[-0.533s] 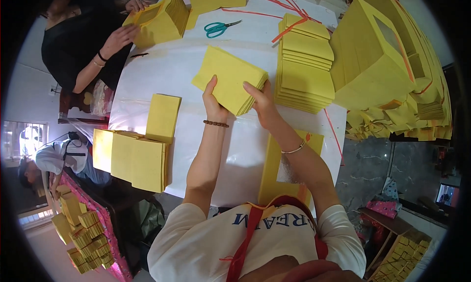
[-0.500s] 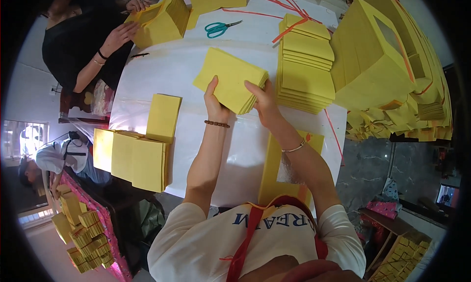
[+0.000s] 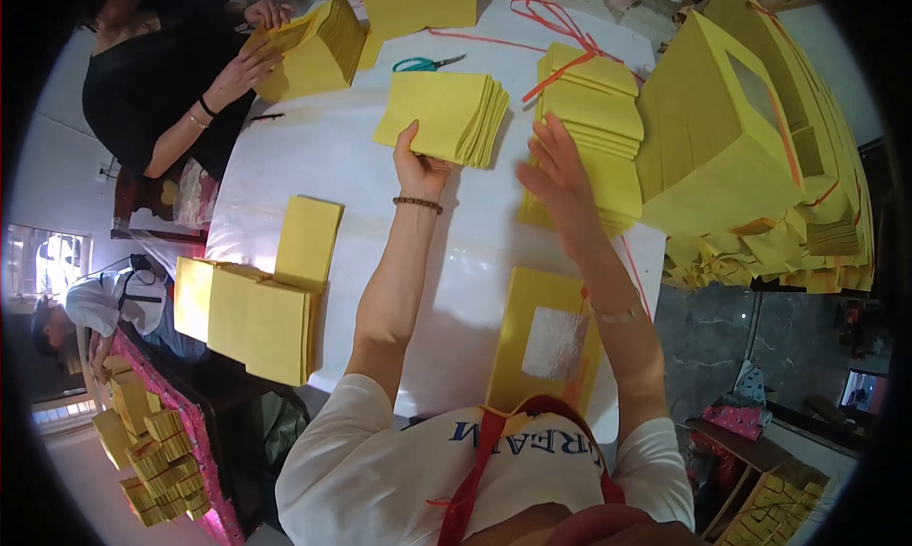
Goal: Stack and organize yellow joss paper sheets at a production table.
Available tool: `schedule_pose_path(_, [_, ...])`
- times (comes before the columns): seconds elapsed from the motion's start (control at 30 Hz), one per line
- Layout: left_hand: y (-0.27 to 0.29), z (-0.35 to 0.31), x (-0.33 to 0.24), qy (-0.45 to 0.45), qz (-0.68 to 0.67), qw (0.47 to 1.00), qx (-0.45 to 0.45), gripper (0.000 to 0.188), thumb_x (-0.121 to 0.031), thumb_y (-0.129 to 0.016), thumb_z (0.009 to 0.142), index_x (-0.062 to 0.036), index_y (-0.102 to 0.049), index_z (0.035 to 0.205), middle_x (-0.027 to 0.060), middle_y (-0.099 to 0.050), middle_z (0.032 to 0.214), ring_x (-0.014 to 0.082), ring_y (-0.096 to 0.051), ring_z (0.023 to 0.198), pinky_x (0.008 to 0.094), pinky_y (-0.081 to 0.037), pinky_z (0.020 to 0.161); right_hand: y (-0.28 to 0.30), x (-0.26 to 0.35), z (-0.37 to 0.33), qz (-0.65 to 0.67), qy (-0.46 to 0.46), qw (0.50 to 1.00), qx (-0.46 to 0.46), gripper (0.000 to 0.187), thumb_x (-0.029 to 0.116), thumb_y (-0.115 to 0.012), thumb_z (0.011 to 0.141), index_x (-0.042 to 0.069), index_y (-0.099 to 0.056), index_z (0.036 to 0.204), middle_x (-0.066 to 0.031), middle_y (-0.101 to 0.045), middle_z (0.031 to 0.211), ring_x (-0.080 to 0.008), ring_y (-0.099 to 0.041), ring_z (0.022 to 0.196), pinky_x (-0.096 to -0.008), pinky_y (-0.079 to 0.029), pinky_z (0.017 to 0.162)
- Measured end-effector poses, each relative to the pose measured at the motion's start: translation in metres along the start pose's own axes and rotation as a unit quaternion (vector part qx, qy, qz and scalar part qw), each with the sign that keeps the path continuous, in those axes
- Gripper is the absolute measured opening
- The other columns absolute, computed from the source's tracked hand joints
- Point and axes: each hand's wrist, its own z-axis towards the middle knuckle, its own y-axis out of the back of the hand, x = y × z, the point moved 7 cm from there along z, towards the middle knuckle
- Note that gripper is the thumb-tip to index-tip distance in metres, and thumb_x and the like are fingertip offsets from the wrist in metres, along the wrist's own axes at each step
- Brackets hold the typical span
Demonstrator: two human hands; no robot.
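Note:
A stack of yellow paper envelopes (image 3: 437,114) is held above the table, with my left hand (image 3: 418,171) closed round its near edge, thumb on top. The sheets fan apart at the stack's right side. To the right of it, my right hand (image 3: 562,171) is empty, its fingers stretched out and a little blurred. That hand is over the left side of a taller pile of yellow envelopes (image 3: 608,180); I cannot tell if it touches the pile. A yellow envelope with a clear window (image 3: 508,304) lies near me, beneath my right forearm.
Teal-handled scissors (image 3: 427,64) lie beyond the held stack, and red ribbon (image 3: 570,23) trails over the right pile. More yellow stacks (image 3: 271,323) rest at left. Large yellow bundles (image 3: 722,137) fill the right. Across the left corner, a co-worker's hands (image 3: 242,71) handle yellow paper.
My right hand has let go of the envelope stack and moved right with its fingers opened. The stack, in my left hand alone, has turned and shifted slightly farther away.

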Motion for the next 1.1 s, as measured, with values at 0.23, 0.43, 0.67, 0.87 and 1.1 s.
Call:
schedule_pose_path(0.23, [-0.019,0.135,0.055,0.01,-0.055,0.998,0.02,0.046,-0.022,-0.062,0.077,-0.0103,-0.044,0.118,0.0091,-0.057,0.11,0.0257,-0.058,0.096,0.0435,-0.05,0.081,0.184,-0.041,-0.134,-0.076,-0.042,0.972,-0.22,0.029,0.004,-0.055,0.088,-0.002,-0.053,0.116,-0.0082,-0.059,0.103,-0.0152,-0.057,0.096,-0.0266,-0.045,0.083])
schedule_pose_path(0.43, [-0.02,0.161,0.083,-0.204,0.085,0.945,-0.243,0.086,-0.003,-0.07,0.07,-0.0072,-0.013,0.133,0.018,-0.042,0.127,0.0307,-0.05,0.108,0.0423,-0.044,0.094,0.266,-0.094,-0.279,-0.253,-0.087,0.868,-0.419,0.03,0.012,-0.057,0.087,0.0,-0.053,0.115,-0.0077,-0.053,0.11,-0.0163,-0.051,0.1,-0.0272,-0.04,0.085])
schedule_pose_path(0.67, [-0.023,0.157,0.092,-0.166,0.16,0.913,-0.337,0.081,-0.008,-0.076,0.065,-0.0038,-0.021,0.124,0.0181,-0.044,0.122,0.0321,-0.053,0.102,0.0451,-0.048,0.087,0.251,-0.11,-0.277,-0.34,-0.112,0.834,-0.42,0.049,0.019,-0.061,0.085,0.003,-0.043,0.127,-0.0132,-0.036,0.13,-0.0259,-0.035,0.12,-0.0365,-0.031,0.097])
schedule_pose_path(0.87, [-0.006,0.186,0.081,-0.113,0.268,0.883,-0.369,0.079,-0.01,-0.077,0.064,-0.0015,-0.026,0.123,0.0191,-0.045,0.121,0.0319,-0.054,0.101,0.0434,-0.051,0.08,0.224,-0.114,-0.261,-0.415,-0.087,0.836,-0.35,0.05,0.017,-0.061,0.082,0.004,-0.045,0.127,-0.0169,-0.035,0.133,-0.0314,-0.035,0.121,-0.0411,-0.03,0.098])
schedule_pose_path(1.1, [-0.012,0.165,0.082,-0.071,0.315,0.84,-0.437,0.095,-0.035,-0.082,0.056,-0.0001,-0.027,0.124,0.0206,-0.043,0.119,0.0319,-0.052,0.102,0.0394,-0.044,0.089,0.207,-0.105,-0.259,-0.556,-0.046,0.75,-0.356,0.05,0.017,-0.059,0.079,0.009,-0.048,0.127,-0.0191,-0.034,0.136,-0.0355,-0.03,0.125,-0.0484,-0.019,0.102])
